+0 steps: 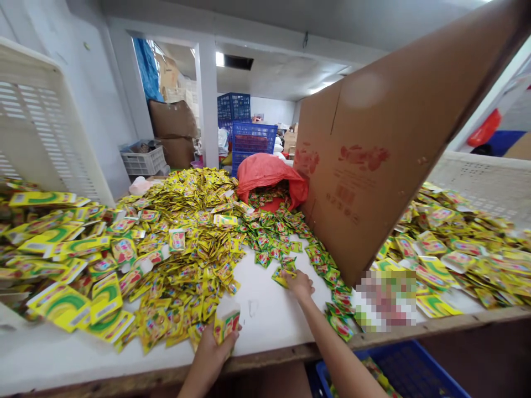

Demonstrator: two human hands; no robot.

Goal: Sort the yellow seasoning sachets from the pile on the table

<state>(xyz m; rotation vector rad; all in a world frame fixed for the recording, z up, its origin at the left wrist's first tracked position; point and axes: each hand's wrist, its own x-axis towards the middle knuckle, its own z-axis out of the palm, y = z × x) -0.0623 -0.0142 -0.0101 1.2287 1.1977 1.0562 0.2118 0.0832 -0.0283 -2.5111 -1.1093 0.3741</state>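
Note:
Near the table's front edge, my left hand (211,347) is closed around a small yellow packet (228,327) with a white upper end and red and green print. My right hand (300,284), farther forward and to the right, pinches a small yellow-and-green sachet (282,277) just above the white tabletop (259,304). Beside my left hand spreads a big heap of yellow sachets (186,276). Green sachets (265,239) lie past my right hand, spilling from the mouth of a red bag (265,170). Larger flat yellow packets (66,301) are piled at the left.
A tall cardboard box (352,138) leans over the table on the right. Behind it lie more yellow packets (433,249) by a white crate (477,182). Another white crate (50,99) stands tilted at left. Under the table edge is a blue crate (409,365).

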